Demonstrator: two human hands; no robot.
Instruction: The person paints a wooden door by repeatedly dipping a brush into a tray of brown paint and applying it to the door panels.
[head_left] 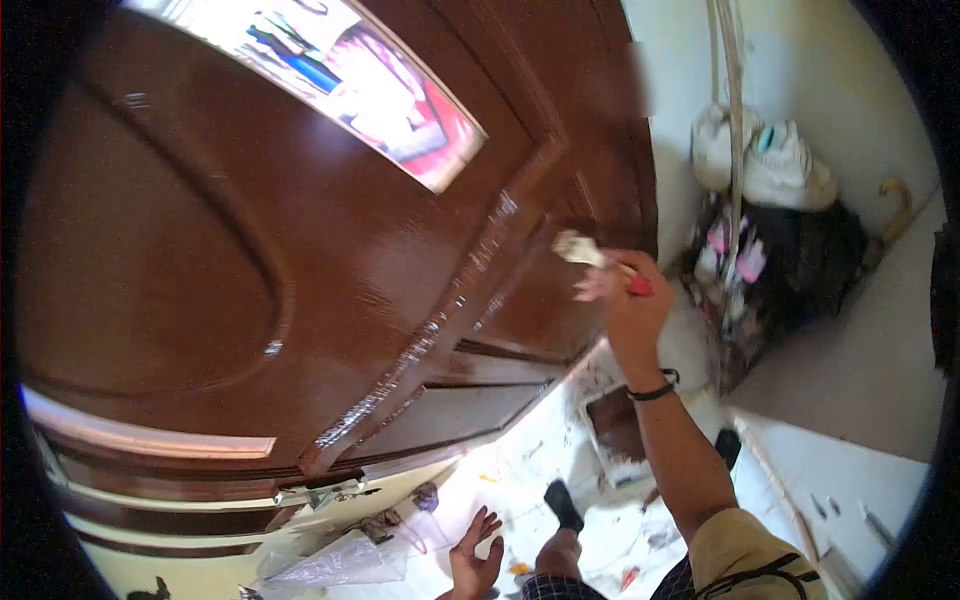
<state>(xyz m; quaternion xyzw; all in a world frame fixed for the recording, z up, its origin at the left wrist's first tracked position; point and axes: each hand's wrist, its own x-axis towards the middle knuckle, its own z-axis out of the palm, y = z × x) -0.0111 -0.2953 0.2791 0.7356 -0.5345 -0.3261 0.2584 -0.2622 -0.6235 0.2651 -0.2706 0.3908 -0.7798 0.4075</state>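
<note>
My right hand is wrapped around a paintbrush with pale bristles and a red handle end. The bristles point left, close over the panelled part of a glossy brown wooden door. Wet-looking shiny streaks run along a raised moulding on that door. Low in the view, my left hand hangs above the floor with its fingers spread and nothing in it.
White shoes rest over a dark bundle by the right wall. A tray-like container with brown inside is on the pale floor. Clear plastic sheeting lies at lower left. A bright glass pane is set in the door.
</note>
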